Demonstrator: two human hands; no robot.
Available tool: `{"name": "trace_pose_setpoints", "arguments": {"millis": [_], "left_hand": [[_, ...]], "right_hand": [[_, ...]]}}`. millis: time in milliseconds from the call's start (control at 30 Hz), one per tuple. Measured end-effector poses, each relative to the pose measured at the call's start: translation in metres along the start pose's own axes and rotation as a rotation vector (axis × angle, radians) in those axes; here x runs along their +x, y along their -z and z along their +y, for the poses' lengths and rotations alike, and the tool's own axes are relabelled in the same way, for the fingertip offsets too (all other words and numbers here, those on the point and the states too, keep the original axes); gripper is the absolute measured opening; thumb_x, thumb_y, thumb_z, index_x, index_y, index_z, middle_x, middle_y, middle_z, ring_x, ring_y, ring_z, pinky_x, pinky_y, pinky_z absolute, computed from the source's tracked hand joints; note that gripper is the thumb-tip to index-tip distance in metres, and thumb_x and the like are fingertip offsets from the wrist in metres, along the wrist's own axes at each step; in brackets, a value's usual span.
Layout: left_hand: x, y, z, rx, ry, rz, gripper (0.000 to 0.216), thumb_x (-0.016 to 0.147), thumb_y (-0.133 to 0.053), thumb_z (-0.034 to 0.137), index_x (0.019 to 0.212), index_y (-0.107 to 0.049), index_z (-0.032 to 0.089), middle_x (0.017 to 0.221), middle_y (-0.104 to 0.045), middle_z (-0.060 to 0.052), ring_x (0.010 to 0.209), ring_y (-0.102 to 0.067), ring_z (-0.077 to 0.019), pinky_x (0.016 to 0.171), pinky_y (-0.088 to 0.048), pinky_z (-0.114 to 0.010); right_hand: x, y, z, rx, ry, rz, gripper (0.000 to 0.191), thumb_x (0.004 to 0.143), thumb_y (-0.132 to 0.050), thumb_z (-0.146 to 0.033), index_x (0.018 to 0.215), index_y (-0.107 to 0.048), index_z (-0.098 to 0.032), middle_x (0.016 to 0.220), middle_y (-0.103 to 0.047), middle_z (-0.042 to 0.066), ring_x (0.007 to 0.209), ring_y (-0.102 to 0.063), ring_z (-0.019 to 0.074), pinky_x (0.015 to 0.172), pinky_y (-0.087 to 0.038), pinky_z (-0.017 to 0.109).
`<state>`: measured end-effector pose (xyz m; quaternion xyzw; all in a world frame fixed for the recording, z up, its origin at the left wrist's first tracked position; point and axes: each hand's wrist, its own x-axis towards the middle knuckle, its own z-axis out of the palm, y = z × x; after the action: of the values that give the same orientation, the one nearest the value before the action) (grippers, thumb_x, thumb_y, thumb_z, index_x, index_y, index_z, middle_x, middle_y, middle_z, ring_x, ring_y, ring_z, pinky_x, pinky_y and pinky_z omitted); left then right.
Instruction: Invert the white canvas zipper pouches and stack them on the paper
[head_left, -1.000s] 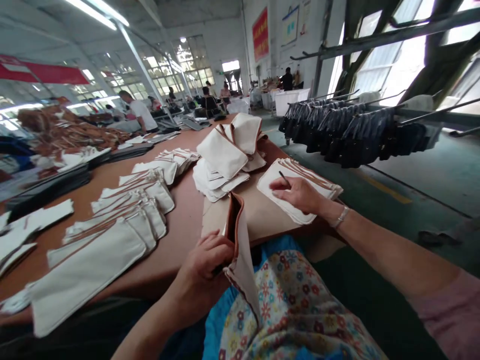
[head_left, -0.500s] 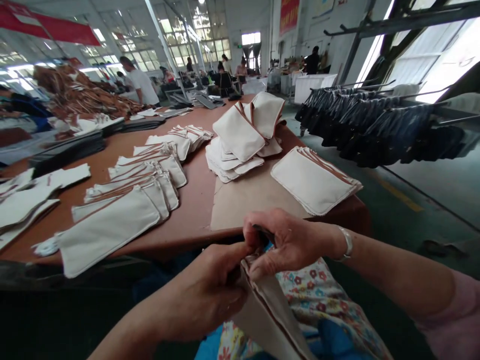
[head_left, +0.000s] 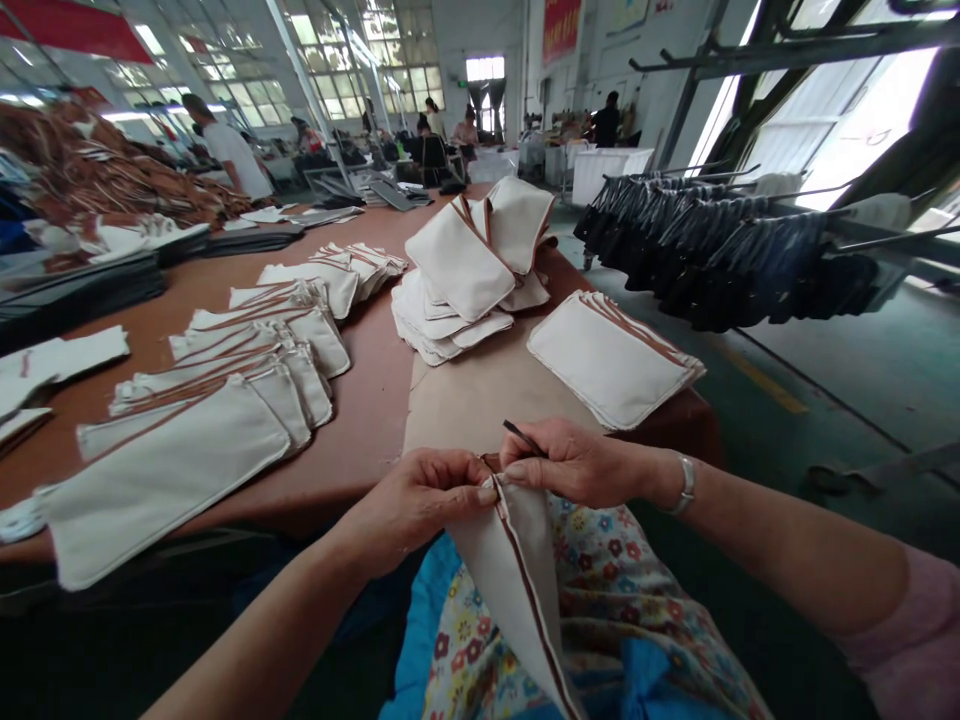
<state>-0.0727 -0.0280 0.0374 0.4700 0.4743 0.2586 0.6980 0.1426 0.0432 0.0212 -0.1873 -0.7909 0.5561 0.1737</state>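
A cream fabric pouch (head_left: 517, 570) with brown edging along its opening hangs over my lap, held near its upper corner by both hands. My left hand (head_left: 424, 500) pinches the left side of that corner between thumb and fingers. On the other side, my right hand (head_left: 577, 462) grips the corner and also holds a thin dark tool (head_left: 523, 438), whose tip sticks out above the fingers; its kind cannot be made out. A floral apron (head_left: 607, 570) lies beneath the pouch.
Ahead is a brown-covered table (head_left: 367, 400). Fanned cream pouches (head_left: 180, 460) lie on its left, a heaped pile (head_left: 465, 270) in the middle, and a neat stack (head_left: 611, 360) at the right edge. Dark pieces hang on a rack (head_left: 720, 250) to the right. People work farther back.
The pouch has turned, so its brown-edged opening faces up more. My hands have shifted, and the dark tool now points up and left, clear of the cloth. The view has swung slightly right.
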Motion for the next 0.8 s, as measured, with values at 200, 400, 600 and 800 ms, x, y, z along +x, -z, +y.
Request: {"name": "trace_pose_setpoints", "arguments": {"millis": [200, 400, 600, 800], "left_hand": [[0.009, -0.002, -0.004, 0.137, 0.034, 0.053, 0.023, 0.083, -0.065, 0.036, 0.078, -0.059, 0.014, 0.071, -0.052, 0.002, 0.064, -0.042, -0.0097, 0.059, -0.031, -0.022], [0.014, -0.004, -0.009, 0.277, -0.001, 0.103, 0.027, 0.086, -0.060, 0.040, 0.078, -0.058, 0.014, 0.071, -0.048, 0.002, 0.065, -0.038, -0.0105, 0.058, -0.027, -0.023], [0.021, -0.002, -0.016, 0.238, -0.015, 0.099, 0.031, 0.084, -0.062, 0.044, 0.079, -0.059, 0.014, 0.070, -0.047, 0.002, 0.065, -0.037, -0.0107, 0.058, -0.029, -0.023], [0.026, -0.004, -0.015, 0.426, 0.044, 0.107, 0.026, 0.085, -0.057, 0.036, 0.074, -0.064, 0.013, 0.064, -0.043, 0.003, 0.059, -0.033, -0.0098, 0.052, -0.024, -0.022]], "right_hand": [[0.001, -0.006, 0.008, 0.102, -0.163, 0.028, 0.028, 0.088, -0.062, -0.040, 0.087, -0.057, -0.013, 0.073, -0.051, -0.002, 0.066, -0.042, 0.0085, 0.056, -0.034, 0.021], [0.005, -0.009, 0.004, 0.182, -0.307, 0.071, 0.012, 0.081, -0.063, -0.024, 0.081, -0.061, -0.012, 0.066, -0.055, -0.003, 0.056, -0.042, 0.0066, 0.050, -0.032, 0.019], [0.002, -0.013, 0.000, 0.190, -0.345, 0.200, 0.009, 0.078, -0.062, -0.020, 0.078, -0.063, -0.011, 0.063, -0.055, -0.003, 0.054, -0.042, 0.0056, 0.049, -0.033, 0.018], [-0.002, -0.022, 0.016, 0.057, -0.284, 0.265, 0.009, 0.078, -0.062, -0.018, 0.080, -0.068, -0.012, 0.066, -0.062, -0.001, 0.058, -0.049, 0.0082, 0.051, -0.036, 0.019]]}}
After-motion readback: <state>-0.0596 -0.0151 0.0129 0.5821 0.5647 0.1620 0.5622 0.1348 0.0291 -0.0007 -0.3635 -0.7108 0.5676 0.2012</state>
